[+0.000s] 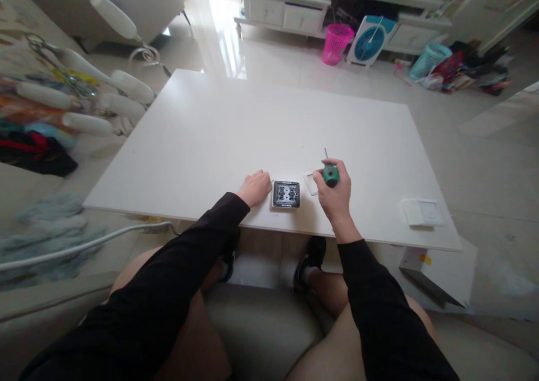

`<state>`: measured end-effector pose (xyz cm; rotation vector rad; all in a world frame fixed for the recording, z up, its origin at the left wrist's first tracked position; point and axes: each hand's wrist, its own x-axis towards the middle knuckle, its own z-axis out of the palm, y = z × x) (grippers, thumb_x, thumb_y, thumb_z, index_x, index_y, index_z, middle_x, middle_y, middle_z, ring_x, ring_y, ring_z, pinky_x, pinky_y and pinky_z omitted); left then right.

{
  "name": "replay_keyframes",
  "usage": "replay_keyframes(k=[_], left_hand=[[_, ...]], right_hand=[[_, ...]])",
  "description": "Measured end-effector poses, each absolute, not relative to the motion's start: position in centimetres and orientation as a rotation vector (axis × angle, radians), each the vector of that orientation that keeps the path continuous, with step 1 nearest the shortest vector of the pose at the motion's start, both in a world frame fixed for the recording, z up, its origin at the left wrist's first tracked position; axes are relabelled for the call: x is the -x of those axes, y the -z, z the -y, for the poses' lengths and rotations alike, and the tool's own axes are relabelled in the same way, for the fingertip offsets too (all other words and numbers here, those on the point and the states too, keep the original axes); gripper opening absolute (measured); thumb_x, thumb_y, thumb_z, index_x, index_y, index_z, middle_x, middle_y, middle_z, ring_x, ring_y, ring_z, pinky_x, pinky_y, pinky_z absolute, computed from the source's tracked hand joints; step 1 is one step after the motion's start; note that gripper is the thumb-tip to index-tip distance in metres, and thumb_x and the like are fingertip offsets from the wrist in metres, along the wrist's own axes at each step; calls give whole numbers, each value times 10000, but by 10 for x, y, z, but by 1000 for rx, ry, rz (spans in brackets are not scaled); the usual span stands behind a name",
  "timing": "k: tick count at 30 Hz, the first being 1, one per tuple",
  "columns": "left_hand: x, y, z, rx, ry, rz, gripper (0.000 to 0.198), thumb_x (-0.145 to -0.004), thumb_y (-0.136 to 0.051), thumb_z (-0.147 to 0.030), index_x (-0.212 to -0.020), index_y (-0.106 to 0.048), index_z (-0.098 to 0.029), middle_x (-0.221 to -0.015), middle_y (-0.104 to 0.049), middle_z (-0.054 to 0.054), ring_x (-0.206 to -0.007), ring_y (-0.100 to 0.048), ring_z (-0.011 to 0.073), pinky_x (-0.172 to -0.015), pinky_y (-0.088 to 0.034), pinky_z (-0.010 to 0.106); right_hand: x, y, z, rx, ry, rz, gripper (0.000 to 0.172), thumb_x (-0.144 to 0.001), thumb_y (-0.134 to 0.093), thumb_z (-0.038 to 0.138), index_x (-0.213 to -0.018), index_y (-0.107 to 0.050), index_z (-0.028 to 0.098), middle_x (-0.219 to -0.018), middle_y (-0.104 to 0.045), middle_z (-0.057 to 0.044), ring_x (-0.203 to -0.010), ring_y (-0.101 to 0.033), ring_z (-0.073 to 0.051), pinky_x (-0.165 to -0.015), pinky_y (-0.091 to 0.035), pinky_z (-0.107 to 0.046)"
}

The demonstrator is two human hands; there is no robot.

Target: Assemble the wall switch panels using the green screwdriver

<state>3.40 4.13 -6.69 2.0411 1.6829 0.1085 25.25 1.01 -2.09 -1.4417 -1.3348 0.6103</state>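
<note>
A dark socket module point(286, 194) lies face up near the front edge of the white table point(219, 128). My left hand point(255, 187) rests just left of it, fingers curled, with a tiny thing at the fingertips that I cannot make out. My right hand point(334, 191) is closed round a green-handled screwdriver point(329, 172), its thin shaft pointing away from me. Under that hand lies a small white plate piece point(309, 182), partly hidden.
A white switch cover point(422, 212) lies at the table's front right. Beyond the table stand a pink basket point(336, 42), a blue fan point(370, 40) and a white cabinet point(281, 9). White chair arms point(101, 105) are at the left. A white cable point(84, 245) runs by my left knee.
</note>
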Motion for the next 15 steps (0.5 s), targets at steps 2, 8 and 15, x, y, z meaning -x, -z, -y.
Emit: replay_keyframes(k=[2,8,15], left_hand=[[-33,61,-47,-1838,-372,-1639,127,-986,-591,-181,-948,-705,-141,-992,-725,122,-947,-673,234,-898,-491,365],[-45,45,-53,-1004,-982,-1270,98,-941,-643,-109,-964,-725,-158,-755,-629,2,-675,-561,111,-720,-451,266],[-62,39,-45,-352,-1121,-1011,172,-927,-705,-58,-819,-614,-156,-769,-664,11,-715,-618,76,-725,-473,206]], right_hand=[[-252,19,-10,1411,-602,1315,250,-837,-719,340,-1061,-653,249,-861,-694,14,-775,-660,-176,-814,-559,-371],[-248,13,-10,1289,-715,1102,263,-880,-707,427,-1072,-676,251,-764,-669,38,-619,-640,-136,-602,-541,-288],[-251,13,-16,1204,-812,718,304,-808,-759,467,-833,-557,242,-556,-599,88,-471,-575,-105,-456,-442,-215]])
